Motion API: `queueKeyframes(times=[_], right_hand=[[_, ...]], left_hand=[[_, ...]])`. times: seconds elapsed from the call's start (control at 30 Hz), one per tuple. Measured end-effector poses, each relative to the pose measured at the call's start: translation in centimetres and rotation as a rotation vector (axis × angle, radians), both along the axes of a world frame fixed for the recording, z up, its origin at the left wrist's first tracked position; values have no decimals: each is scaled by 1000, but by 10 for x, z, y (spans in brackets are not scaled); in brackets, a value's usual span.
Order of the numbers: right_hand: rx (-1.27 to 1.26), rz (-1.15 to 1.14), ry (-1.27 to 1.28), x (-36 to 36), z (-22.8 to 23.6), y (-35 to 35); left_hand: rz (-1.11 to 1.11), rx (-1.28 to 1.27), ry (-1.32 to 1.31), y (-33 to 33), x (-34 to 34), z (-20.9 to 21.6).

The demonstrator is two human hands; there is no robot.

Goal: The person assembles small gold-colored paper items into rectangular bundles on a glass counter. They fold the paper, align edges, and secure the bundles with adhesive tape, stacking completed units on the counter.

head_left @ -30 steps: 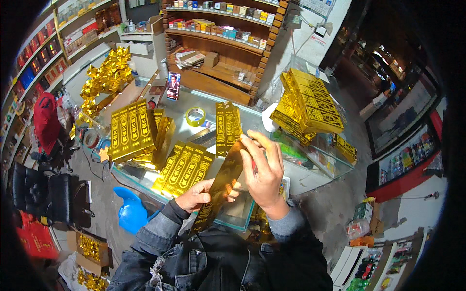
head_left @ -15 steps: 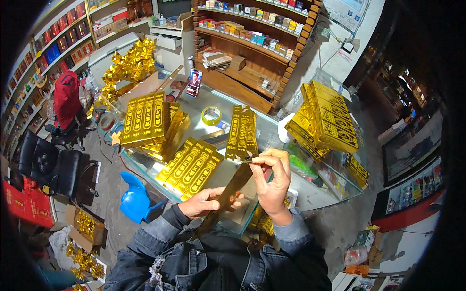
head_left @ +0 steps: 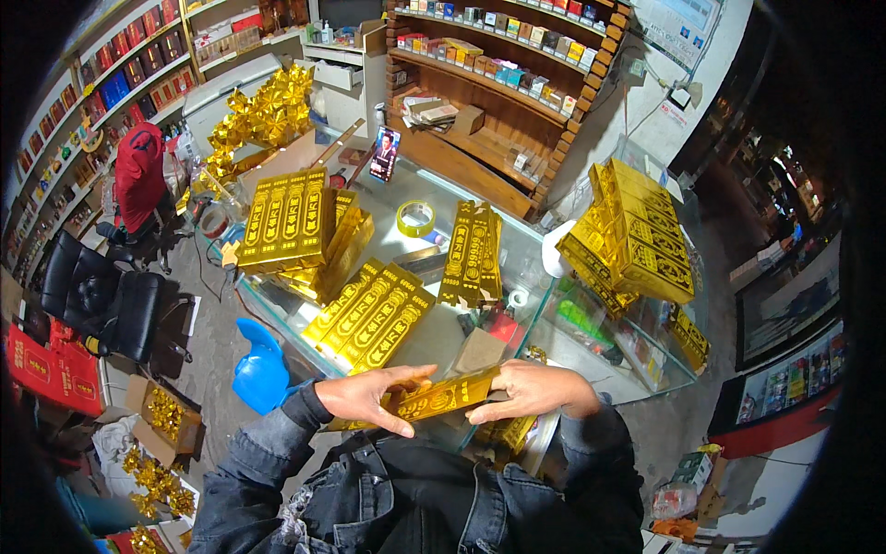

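A long gold printed paper strip [head_left: 448, 395] is stretched slantwise in front of my chest. My right hand [head_left: 537, 390] pinches its right end between thumb and fingers. My left hand [head_left: 369, 395] grips the left part, thumb on the near edge and fingers on the far edge. Just beyond my hands, a flat row of gold folded paper pieces [head_left: 371, 319] lies on the glass counter [head_left: 434, 337]. A small pile of loose gold strips [head_left: 472, 254] lies farther right. At the left is a taller stack of gold pieces [head_left: 288, 220].
A yellow tape roll [head_left: 415, 220] and a lit phone [head_left: 384, 153] are on the counter. Gold bundles [head_left: 637, 231] are piled at right. Gold folded ornaments [head_left: 263, 120] are heaped at far left. A blue plastic stool [head_left: 260, 365] stands beside the counter, near a black chair [head_left: 101, 291].
The strip has turned from steeply upright to nearly level, its printed gold side now showing. My right hand has come down and my left hand has shifted slightly left along it.
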State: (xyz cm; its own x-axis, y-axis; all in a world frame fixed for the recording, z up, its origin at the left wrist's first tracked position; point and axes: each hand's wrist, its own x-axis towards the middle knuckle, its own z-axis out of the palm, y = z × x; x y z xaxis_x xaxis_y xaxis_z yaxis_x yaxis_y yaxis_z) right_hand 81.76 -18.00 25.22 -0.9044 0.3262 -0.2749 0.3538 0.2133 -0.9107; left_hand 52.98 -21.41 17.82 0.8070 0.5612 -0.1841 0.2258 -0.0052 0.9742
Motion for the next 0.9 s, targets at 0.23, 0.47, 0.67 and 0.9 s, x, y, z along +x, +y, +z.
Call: queueKeyframes(times=[0.23,0.47,0.67,0.9], right_hand=[[37,-835,554,7,-29,7],[-102,-895,655,-19,-73,2],[132,-1313,789,-17,-62,14],[621,-1467,281,1,-62,14]], left_hand=[[418,7,-171,6,29,-9],[599,179,-265,16,75,-12],[569,-95,-209,12,83,-36],[495,204,98,19,80,-70]])
